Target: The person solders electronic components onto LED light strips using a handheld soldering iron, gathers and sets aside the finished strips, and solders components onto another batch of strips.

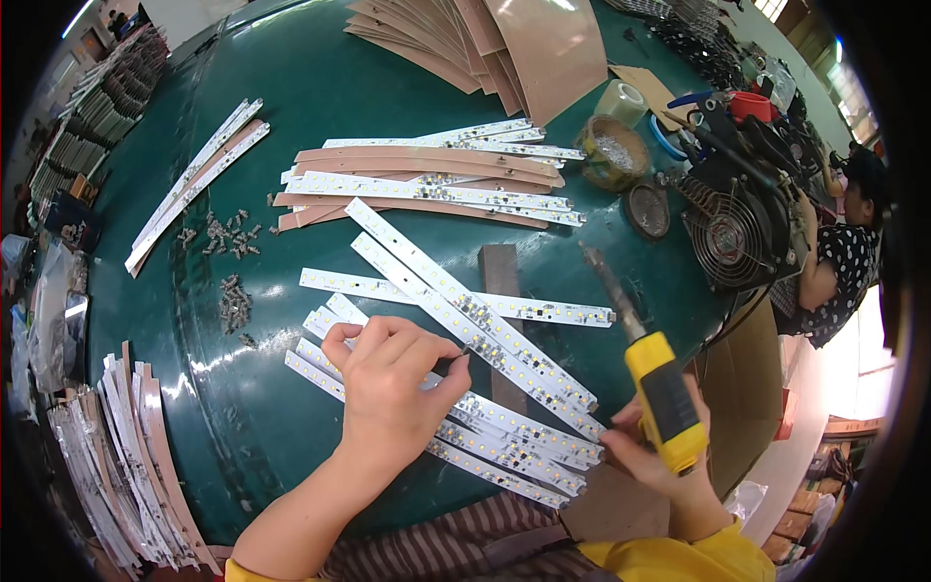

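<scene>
My left hand (393, 383) is over the near stack of white LED strip boards (529, 451), its thumb and forefinger pinched on a tiny dark part (466, 350). In my right hand (669, 456) is a yellow-and-black soldering iron (664, 398) with a long metal barrel, its tip pointing away from me. The right fingertips also touch the near end of a slanting LED strip board (475, 310). Another LED strip board (567, 311) lies crosswise under the slanting pair. Beneath them is a dark flat bar (499, 267).
Small metal parts (231, 236) lie in heaps at left. Beyond are strips stacked with brown backing pieces (427, 165) and brown sheets (543, 48). At right stand a round tub (613, 153), a small round dish (647, 210) and a fan (729, 238); a person (839, 262) sits behind.
</scene>
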Motion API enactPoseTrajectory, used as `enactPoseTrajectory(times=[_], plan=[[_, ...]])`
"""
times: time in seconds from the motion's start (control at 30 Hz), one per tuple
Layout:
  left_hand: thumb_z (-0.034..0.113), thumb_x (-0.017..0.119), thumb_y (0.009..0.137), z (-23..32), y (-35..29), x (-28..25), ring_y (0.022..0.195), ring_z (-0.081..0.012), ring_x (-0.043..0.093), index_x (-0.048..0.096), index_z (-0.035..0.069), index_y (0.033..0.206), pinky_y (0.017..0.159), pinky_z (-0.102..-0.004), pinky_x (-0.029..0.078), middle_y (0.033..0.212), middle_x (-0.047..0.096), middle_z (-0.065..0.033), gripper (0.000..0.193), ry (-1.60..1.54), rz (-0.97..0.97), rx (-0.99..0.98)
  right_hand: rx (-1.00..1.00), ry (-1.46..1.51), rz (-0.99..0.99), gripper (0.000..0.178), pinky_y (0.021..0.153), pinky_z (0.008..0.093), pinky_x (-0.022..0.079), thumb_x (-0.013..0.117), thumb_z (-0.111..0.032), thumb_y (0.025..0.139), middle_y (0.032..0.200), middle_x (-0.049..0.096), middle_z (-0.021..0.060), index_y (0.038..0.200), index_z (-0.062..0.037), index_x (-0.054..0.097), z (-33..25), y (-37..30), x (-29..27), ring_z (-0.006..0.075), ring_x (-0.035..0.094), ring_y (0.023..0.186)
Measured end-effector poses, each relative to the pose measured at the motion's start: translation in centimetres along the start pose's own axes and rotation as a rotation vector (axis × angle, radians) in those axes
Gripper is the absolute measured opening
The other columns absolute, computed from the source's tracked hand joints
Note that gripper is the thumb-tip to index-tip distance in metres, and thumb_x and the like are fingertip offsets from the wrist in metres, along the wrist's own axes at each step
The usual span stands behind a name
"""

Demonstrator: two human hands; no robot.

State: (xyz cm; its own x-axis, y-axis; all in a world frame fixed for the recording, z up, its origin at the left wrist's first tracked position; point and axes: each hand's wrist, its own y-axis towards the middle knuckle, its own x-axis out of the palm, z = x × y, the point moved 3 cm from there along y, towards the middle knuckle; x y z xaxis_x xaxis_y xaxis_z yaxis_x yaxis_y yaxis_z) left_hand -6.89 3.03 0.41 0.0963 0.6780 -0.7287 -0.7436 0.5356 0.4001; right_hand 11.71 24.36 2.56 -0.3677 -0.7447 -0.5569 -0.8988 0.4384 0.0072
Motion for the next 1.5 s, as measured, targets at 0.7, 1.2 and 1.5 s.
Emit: enactPoseTrajectory(times=[0.7, 1.2, 1.5], plan=[[0.024, 0.078, 0.081, -0.1, 0.3, -6.3, 0.097, -0.0211, 0.065, 0.074, 0.011, 0.099, 0.096, -0.0436, 0.033, 0.100, 0.073, -0.0048, 0.022, -0.019, -0.217, -0.122, -0.071, -0.098, 0.027, 0.050, 0.073, 0.0326, 0.049, 0.088, -0.011, 0.066, 0.092, 0.064, 0.0094, 0.106, -0.0017, 0.060, -0.1, -0.3, 0.9, 0.0243, 0.063, 0.082], [0.006, 0.075, 0.076, -14.3, 4.9, -9.8, 0.078, -0.0272, 0.064, 0.075, 0.004, 0.087, 0.083, -0.0376, 0.047, 0.083, 0.069, -0.0108, 0.012, 0.293, 0.073, -0.276, 0.002, -0.031, 0.038, 0.042, 0.077, 0.0283, 0.049, 0.071, 0.011, 0.073, 0.094, 0.058, 0.0061, 0.110, -0.0010, 0.058, -0.3, -0.6, 1.3, 0.0149, 0.060, 0.085], [0.009, 0.074, 0.079, -14.3, 5.2, -10.0, 0.078, -0.0257, 0.059, 0.073, 0.005, 0.086, 0.086, -0.0361, 0.040, 0.079, 0.066, -0.0065, 0.008, 0.433, -0.005, -0.018, 0.184, 0.214, 0.144, 0.059, 0.077, 0.0255, 0.052, 0.070, 0.014, 0.074, 0.100, 0.060, 0.0083, 0.127, 0.0015, 0.048, 0.4, -1.5, 1.3, 0.0136, 0.063, 0.085]])
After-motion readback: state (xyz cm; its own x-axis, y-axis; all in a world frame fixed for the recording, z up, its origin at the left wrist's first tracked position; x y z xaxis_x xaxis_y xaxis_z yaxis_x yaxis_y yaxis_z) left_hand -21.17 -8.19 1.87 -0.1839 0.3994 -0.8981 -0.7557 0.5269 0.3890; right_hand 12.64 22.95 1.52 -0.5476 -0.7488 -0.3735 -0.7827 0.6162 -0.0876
